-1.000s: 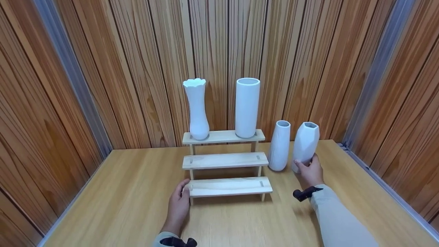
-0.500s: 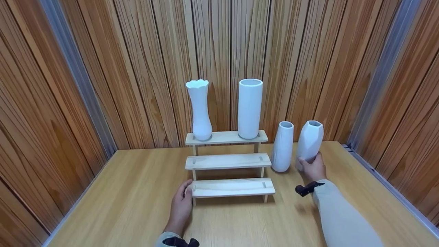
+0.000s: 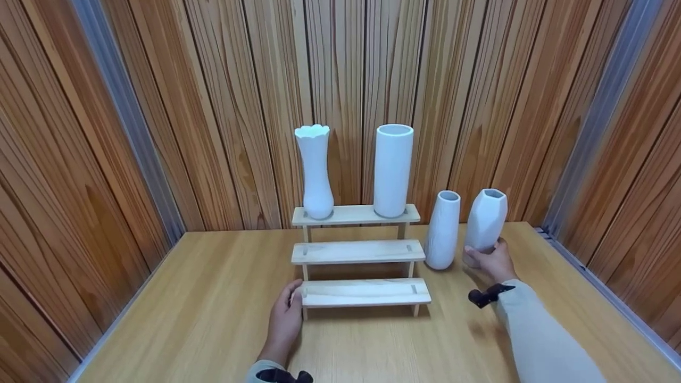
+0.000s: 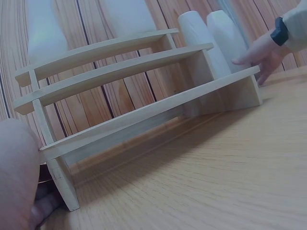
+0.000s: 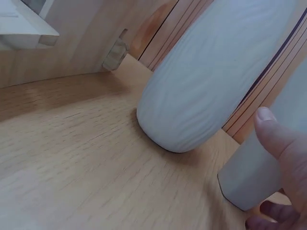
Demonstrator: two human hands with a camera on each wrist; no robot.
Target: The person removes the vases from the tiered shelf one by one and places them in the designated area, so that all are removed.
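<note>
In the head view, my right hand grips the lower part of a white faceted vase with a hexagonal mouth. The right wrist view shows the thumb in front of this vase and the fingers curled low around its far side. Just left of it, a white tapered vase with a rippled surface stands on the table. My left hand holds the left end of a three-tier wooden display stand at its lowest step. Seen from the left wrist, some fingers curl behind the stand's front leg.
On the stand's top step are a white scalloped-rim vase at left and a white cylindrical vase at right. The wooden table is bounded by wood-panelled walls at the back and both sides.
Everything sits slightly farther right in the head view, as the view itself has shifted. Both hands keep their holds, with no clear movement of the stand or vases.
</note>
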